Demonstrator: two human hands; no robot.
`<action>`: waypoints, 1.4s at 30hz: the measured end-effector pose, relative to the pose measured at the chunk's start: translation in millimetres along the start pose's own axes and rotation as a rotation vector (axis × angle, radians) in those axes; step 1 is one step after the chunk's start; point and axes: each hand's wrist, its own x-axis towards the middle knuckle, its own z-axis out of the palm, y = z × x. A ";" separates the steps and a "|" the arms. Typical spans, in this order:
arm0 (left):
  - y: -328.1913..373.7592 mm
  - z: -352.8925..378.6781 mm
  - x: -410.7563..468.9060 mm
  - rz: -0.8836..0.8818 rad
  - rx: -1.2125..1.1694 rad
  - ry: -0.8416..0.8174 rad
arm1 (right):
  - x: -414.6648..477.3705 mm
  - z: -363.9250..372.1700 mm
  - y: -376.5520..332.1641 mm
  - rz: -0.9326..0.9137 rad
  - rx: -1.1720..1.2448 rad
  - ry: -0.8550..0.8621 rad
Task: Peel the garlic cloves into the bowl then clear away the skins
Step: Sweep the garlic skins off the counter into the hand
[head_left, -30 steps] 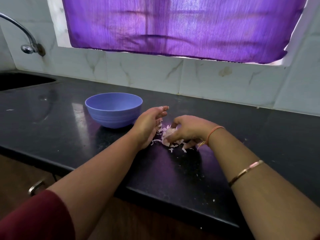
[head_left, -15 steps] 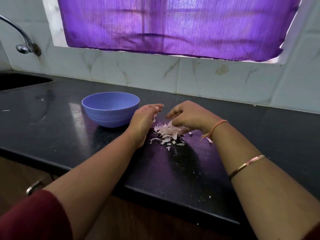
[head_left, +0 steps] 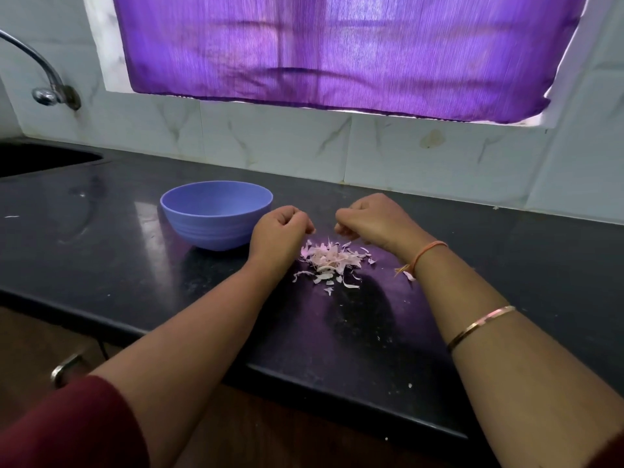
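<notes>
A small pile of pale pink garlic skins (head_left: 332, 260) lies on the black counter (head_left: 364, 332), with loose flakes scattered around it. A blue bowl (head_left: 209, 233) stands to the left of the pile; the part of its inside that I see holds nothing, and its bottom is hidden. My left hand (head_left: 278, 233) hovers just left of the pile, beside the bowl, with its fingers curled in. My right hand (head_left: 374, 221) hangs just behind the pile, also with curled fingers. Nothing shows inside either hand.
A dark sink (head_left: 37, 160) is set into the counter at the far left, under a metal tap (head_left: 50, 92). A tiled wall and a purple curtain (head_left: 337, 52) close off the back. The counter's front edge runs below my forearms, above a drawer handle (head_left: 66, 369).
My right hand has lifted off the skins and moved back, which uncovers the pile. My left hand has gone from flat fingers to curled ones.
</notes>
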 end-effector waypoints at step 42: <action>6.0 -0.5 -1.9 0.027 0.008 -0.025 | -4.3 16.4 25.9 0.130 0.399 0.254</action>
